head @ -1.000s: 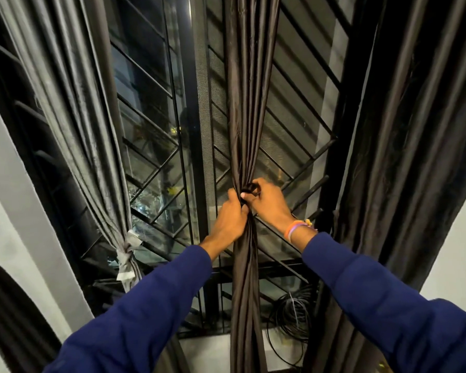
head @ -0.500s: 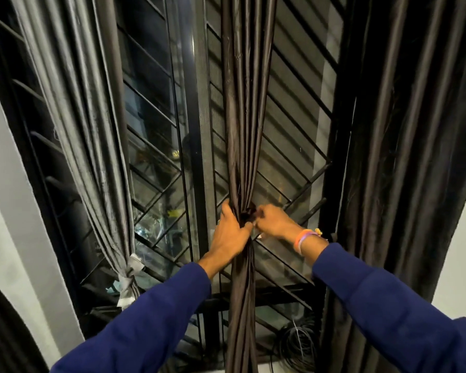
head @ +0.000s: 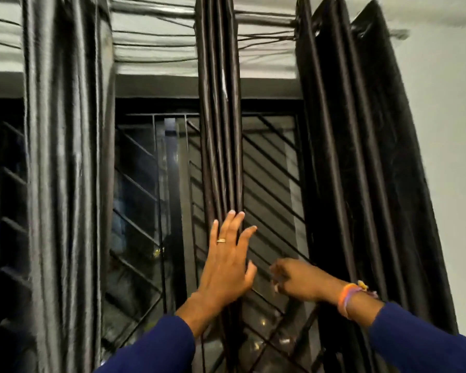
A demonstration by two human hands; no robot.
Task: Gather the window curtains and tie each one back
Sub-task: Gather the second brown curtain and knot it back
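The middle curtain (head: 219, 135) hung from the curtain rod (head: 264, 20) as a narrow bundle of dark folds, and it served as the landmark for everything else. The left hand (head: 226, 261) lay flat against its lower part, fingers (head: 233, 224) straight and spread, their tips resting on the folds; a ring (head: 221, 240) showed on one finger. The curtain's folds ran up above that hand and passed down behind the wrist toward the blue sleeve (head: 156, 348).

Just to the right of the middle curtain, and not touching it, the right hand (head: 297, 279) was blurred, with its fingers curled inward; whether it held anything could not be told. A pink and purple wristband (head: 347, 297) sat on that wrist.

Well to the left of the middle curtain hung the grey left curtain (head: 62, 184), and well to the right the black right curtain (head: 366, 170), both falling in loose upright folds. Behind the middle curtain, on either side of it, the window grille (head: 269, 184) showed its dark diagonal bars. Right of the right curtain was a pale wall (head: 452, 130).
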